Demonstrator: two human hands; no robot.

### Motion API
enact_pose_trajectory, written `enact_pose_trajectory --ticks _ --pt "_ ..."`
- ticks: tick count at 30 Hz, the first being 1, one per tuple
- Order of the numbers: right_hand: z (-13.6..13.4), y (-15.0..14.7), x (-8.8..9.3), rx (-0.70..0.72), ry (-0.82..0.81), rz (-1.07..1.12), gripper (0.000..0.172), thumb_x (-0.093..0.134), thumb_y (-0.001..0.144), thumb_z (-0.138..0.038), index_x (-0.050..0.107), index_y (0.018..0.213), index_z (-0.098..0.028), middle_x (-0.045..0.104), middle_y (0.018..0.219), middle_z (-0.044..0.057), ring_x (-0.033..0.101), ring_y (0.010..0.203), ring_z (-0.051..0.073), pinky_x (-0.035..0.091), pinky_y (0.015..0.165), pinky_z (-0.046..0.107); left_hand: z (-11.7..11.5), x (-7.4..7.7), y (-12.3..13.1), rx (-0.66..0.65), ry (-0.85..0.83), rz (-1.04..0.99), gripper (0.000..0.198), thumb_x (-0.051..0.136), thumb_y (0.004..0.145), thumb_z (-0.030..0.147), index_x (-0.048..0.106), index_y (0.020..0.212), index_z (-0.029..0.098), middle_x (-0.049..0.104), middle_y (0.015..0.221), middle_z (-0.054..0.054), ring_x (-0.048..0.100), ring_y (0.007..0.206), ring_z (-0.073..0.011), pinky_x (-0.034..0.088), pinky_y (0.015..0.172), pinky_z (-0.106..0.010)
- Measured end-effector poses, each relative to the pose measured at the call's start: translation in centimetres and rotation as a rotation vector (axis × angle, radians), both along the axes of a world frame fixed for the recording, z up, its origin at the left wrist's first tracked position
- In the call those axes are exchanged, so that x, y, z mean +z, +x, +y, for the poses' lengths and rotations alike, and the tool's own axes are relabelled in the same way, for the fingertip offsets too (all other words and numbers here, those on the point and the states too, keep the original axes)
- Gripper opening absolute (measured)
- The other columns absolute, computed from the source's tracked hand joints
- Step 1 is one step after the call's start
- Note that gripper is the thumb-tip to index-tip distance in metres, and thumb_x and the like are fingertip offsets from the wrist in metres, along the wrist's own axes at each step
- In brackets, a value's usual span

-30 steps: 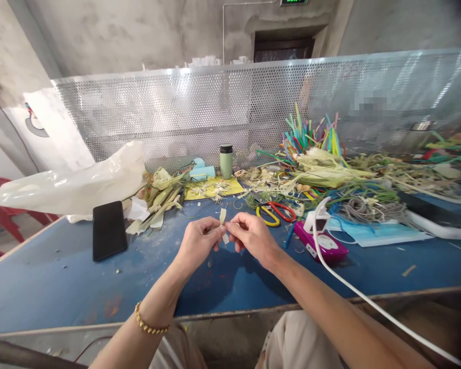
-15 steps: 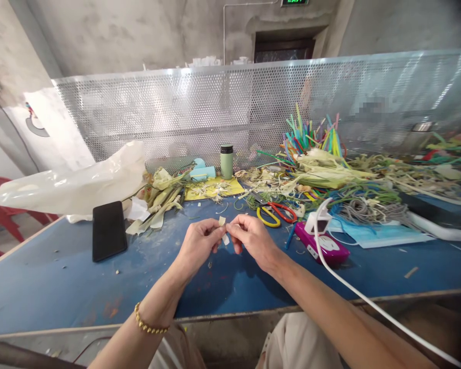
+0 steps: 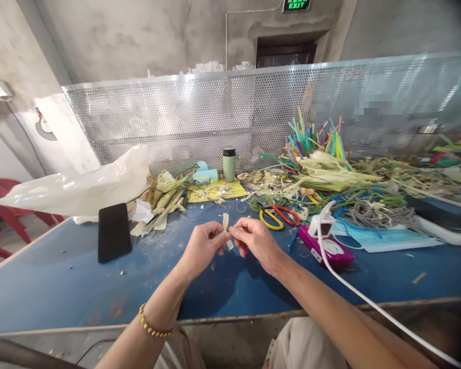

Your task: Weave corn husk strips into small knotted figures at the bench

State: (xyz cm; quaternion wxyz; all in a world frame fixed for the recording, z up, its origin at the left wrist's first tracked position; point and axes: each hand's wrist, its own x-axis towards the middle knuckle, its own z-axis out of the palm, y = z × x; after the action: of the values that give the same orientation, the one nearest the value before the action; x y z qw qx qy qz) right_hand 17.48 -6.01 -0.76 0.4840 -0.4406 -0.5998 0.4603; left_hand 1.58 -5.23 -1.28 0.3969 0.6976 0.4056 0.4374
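Note:
Over the middle of the blue table (image 3: 153, 287), my left hand (image 3: 205, 246) pinches a small pale strip (image 3: 225, 221), which sticks up above the fingertips, with a white end showing below. Fingertips of my right hand (image 3: 255, 241) are pressed together at the same strip, touching or nearly touching those of my left hand. Whatever lies between the fingertips is mostly hidden. Just beyond my right hand lie scissors (image 3: 272, 219) with one yellow and one red handle.
A black phone (image 3: 114, 233) and a plastic bag (image 3: 80, 189) are at left. Dried husks (image 3: 330, 171), a green bottle (image 3: 229, 165) and yellow sheet (image 3: 215, 190) lie behind. Right are a purple power strip (image 3: 326, 248), white cable (image 3: 369, 302) and blue mask (image 3: 392, 238).
The pale strip now stands up longer above the fingertips. Both hands keep their pinch, and the whole view has shifted slightly.

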Motion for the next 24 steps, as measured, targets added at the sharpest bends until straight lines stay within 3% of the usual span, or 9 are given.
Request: enact_pose_trajectory --ticks 4,18,24 --pt "0.19 0.02 -0.31 -0.019 0.016 -0.008 0.022 0.063 0.08 -0.034 0.056 0.068 -0.016 0.055 0.052 -0.004 0.047 0.036 0.007 0.034 0.039 0.02 -0.18 0.12 -0.03 -0.01 0.03 0.07 0.031 0.057 0.086 0.039 0.059 0.064 0.017 0.058 0.052 0.0 0.049 0.05 -0.0119 0.035 0.053 -0.024" --pt "0.07 -0.34 -0.39 -0.067 0.011 0.028 0.023 0.063 0.079 -0.035 0.054 0.068 -0.017 0.054 0.054 -0.004 0.05 0.038 0.008 0.036 0.041 0.022 -0.31 0.46 0.5 0.059 0.014 0.026 0.03 0.06 0.083 0.036 0.06 0.059 0.017 0.058 0.049 0.0 0.048 0.048 -0.0118 0.033 0.051 -0.024" --pt "0.2 -0.26 -0.4 -0.072 -0.001 0.04 0.026 0.065 0.077 -0.037 0.053 0.066 -0.017 0.055 0.052 -0.004 0.048 0.037 0.008 0.036 0.039 0.021 0.01 0.16 0.2 -0.069 -0.09 -0.132 0.024 0.069 0.077 0.037 0.069 0.074 0.013 0.062 0.06 -0.001 0.053 0.056 -0.0125 0.038 0.058 -0.024"
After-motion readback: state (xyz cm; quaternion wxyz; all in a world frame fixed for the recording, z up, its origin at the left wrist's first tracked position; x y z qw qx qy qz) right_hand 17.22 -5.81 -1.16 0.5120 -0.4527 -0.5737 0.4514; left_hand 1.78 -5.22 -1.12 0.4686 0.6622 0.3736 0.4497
